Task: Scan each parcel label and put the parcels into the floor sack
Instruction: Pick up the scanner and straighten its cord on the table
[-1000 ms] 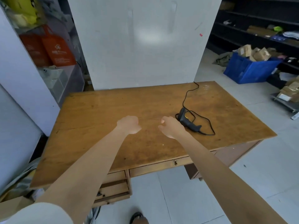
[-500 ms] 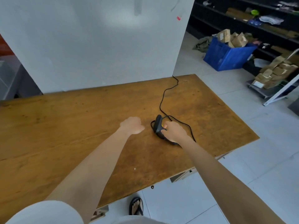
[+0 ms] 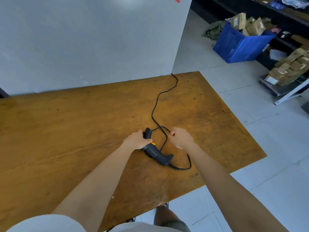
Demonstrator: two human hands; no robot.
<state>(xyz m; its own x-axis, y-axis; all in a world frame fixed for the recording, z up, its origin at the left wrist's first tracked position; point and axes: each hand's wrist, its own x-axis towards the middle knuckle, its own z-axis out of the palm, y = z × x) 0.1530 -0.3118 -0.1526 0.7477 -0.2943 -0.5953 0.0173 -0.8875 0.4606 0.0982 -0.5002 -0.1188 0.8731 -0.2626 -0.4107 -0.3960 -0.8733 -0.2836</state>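
Scanner (image 3: 156, 152), left hand (image 3: 136, 140); cable (image 3: 157, 104), seemingly, right (image 3: 181, 138)

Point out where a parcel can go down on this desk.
Free: the left stretch of desk, from the wall to the near edge, left of the left hand; also the right side beyond the cable. Crowded: the middle, with scanner, cable loop and right hand.

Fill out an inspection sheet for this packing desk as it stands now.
Surface: wooden desk, worn and stained.
Job's things: scanner on the desk; parcels in a blue crate and more on a cart; no sack seen.
Clutter: nothing seen.
Hands: left hand grips the scanner's head; right hand pinches the cable.
Cables: the scanner's cable loops beside it and runs off the far edge.
Surroundings: white panel, tiled floor, dark shelving.
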